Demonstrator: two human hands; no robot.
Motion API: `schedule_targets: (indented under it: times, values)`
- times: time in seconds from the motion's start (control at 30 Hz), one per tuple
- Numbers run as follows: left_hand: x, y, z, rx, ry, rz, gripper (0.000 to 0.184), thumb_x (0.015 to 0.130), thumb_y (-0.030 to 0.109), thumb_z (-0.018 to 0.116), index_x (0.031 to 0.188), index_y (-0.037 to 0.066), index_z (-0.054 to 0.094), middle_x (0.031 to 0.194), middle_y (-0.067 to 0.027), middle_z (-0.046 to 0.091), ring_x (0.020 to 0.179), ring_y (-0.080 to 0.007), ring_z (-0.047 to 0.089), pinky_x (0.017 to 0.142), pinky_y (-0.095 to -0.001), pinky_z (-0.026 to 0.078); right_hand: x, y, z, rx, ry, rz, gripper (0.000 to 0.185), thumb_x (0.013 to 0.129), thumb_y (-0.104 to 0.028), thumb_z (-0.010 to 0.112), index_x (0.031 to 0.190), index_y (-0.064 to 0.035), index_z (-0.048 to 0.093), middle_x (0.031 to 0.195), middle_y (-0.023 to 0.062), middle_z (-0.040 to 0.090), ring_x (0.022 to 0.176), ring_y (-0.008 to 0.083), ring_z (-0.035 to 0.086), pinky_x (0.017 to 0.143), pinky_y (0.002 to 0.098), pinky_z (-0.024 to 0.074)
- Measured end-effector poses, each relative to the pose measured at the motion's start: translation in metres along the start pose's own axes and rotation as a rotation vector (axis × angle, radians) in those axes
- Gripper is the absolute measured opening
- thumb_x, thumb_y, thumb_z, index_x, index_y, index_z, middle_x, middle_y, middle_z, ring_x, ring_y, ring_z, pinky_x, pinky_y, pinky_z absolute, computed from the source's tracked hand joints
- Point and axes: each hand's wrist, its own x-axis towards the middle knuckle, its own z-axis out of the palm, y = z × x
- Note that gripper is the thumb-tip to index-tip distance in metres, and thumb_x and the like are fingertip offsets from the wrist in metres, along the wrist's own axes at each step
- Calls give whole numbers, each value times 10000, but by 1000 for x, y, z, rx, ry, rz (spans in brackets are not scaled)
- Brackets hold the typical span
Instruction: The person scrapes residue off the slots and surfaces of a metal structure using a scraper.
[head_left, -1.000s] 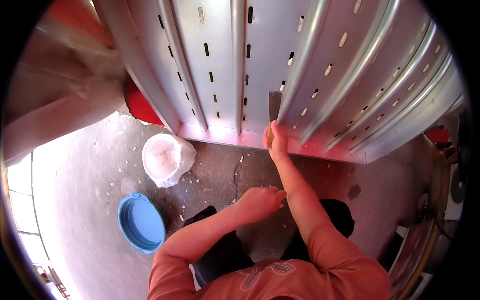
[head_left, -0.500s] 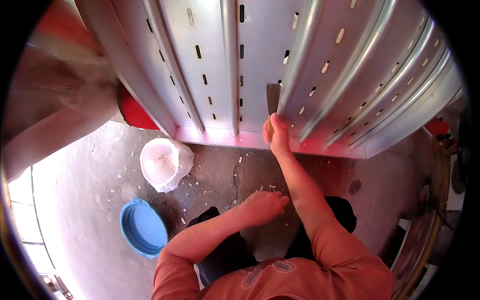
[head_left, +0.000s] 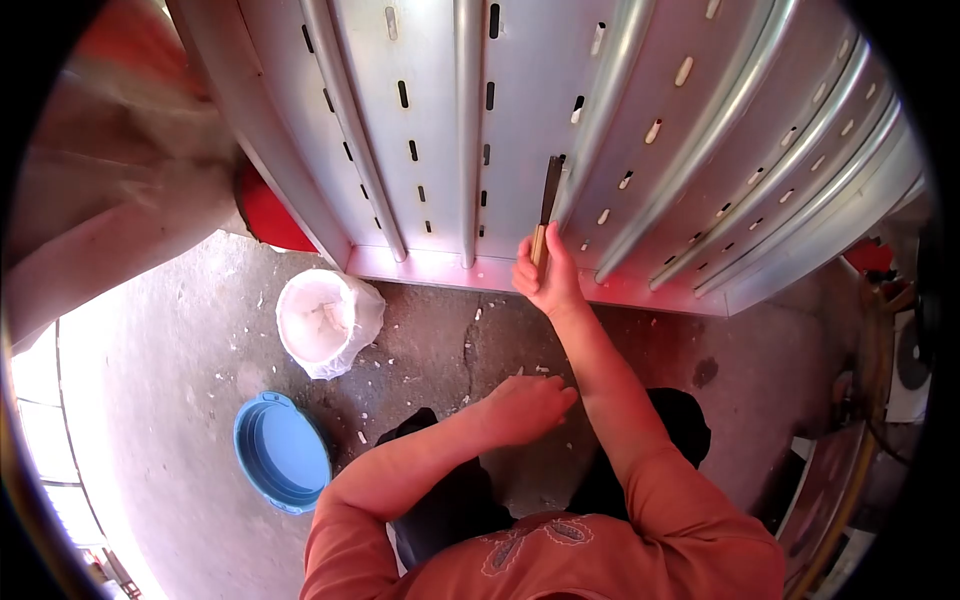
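My right hand (head_left: 552, 280) is wrapped round the wooden handle of a putty knife (head_left: 550, 195), which points up with its dark blade almost edge-on to me. The blade's tip is close to a slot beside a rib of a large metal panel (head_left: 540, 100); whether it touches cannot be told. Rows of oblong slots run between the panel's round ribs, some dark, others white or pale. Lower down, my left hand (head_left: 535, 408) is closed in front of my body, near my right forearm. What it holds, if anything, is hidden.
A white bucket with a plastic liner (head_left: 355, 335) stands on the concrete floor (head_left: 430, 330) at left. Nearer me is a blue basin (head_left: 300, 490). White bits litter the floor. A red object (head_left: 272, 215) sits behind the panel's left edge.
The putty knife has turned from showing its flat face to nearly edge-on, its tip shifting slightly up and right. My right hand has rotated with it; my left hand stays about where it was.
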Motion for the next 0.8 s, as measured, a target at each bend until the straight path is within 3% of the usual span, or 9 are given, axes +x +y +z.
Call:
schedule_targets:
  times: [0.1, 0.2, 0.3, 0.43, 0.53, 0.8]
  values:
    - [-2, -1, 0, 1, 13, 6, 285, 839, 273, 615, 975, 44, 512, 888, -128, 575, 810, -316, 632, 644, -415, 522, -8, 2, 2, 185, -213, 21, 569, 952, -561, 321, 817, -69, 572, 498, 17, 427, 378, 119, 369, 355, 244, 287]
    - [0, -3, 7, -1, 21, 5, 289, 838, 273, 615, 983, 44, 514, 896, -132, 576, 818, -312, 634, 648, -413, 523, -7, 0, 6, 305, -185, 14, 544, 947, -556, 347, 826, -71, 562, 516, 19, 442, 383, 119, 372, 364, 241, 295]
    - [0, -3, 0, 3, -3, -2, 302, 835, 279, 618, 992, 42, 516, 903, -131, 578, 823, -309, 634, 657, -408, 523, -18, 17, 2, 160, -65, -41, 514, 941, -548, 387, 827, -70, 541, 528, 21, 449, 386, 122, 386, 363, 244, 292]
    - [-3, -2, 6, 1, -57, 0, 315, 828, 280, 626, 996, 35, 522, 915, -128, 579, 843, -307, 632, 662, -403, 523, -27, 26, 11, -176, 260, -221, 473, 927, -524, 456, 818, -66, 504, 537, 31, 463, 410, 136, 430, 376, 269, 319]
    - [-4, -1, 4, 25, -69, -3, 315, 826, 281, 629, 993, 34, 527, 927, -130, 577, 857, -304, 629, 668, -398, 522, -9, 6, 21, -251, 251, -267, 471, 924, -518, 468, 802, -64, 494, 539, 41, 475, 396, 142, 429, 372, 275, 328]
    - [-9, -5, 11, 37, -40, 2, 344, 815, 295, 641, 1004, 33, 523, 926, -136, 575, 867, -310, 625, 686, -403, 519, -13, 32, 3, -198, 336, -249, 452, 930, -493, 472, 784, -66, 481, 515, 48, 462, 367, 148, 412, 342, 262, 307]
